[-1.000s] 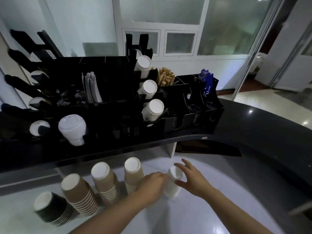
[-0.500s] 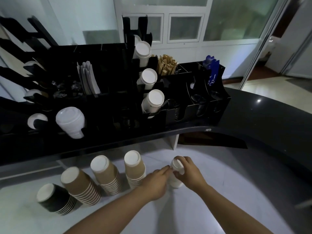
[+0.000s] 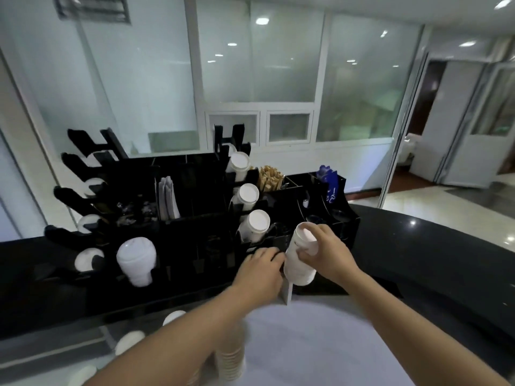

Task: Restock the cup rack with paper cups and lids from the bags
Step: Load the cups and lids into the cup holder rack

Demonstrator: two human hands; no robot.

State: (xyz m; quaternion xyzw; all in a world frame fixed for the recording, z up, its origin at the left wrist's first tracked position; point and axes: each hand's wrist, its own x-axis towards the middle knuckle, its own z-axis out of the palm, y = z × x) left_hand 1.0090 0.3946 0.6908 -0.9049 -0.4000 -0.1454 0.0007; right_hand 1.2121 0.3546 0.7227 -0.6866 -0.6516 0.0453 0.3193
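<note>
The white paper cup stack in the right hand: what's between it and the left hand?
Nothing: in the head view the left hand seems to touch the white paper cup stack gripped by the right hand.

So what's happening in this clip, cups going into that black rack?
Yes. A person's right hand holds a short stack of white paper cups in its grip, raised in front of the black cup rack. The left hand sits beside the stack's lower end. Three rack slots already show white cups; more stacks wait on the counter below.

R hand (image 3: 324, 253) grips w/ curled fingers; L hand (image 3: 260, 271) alongside, grip unclear.
</note>
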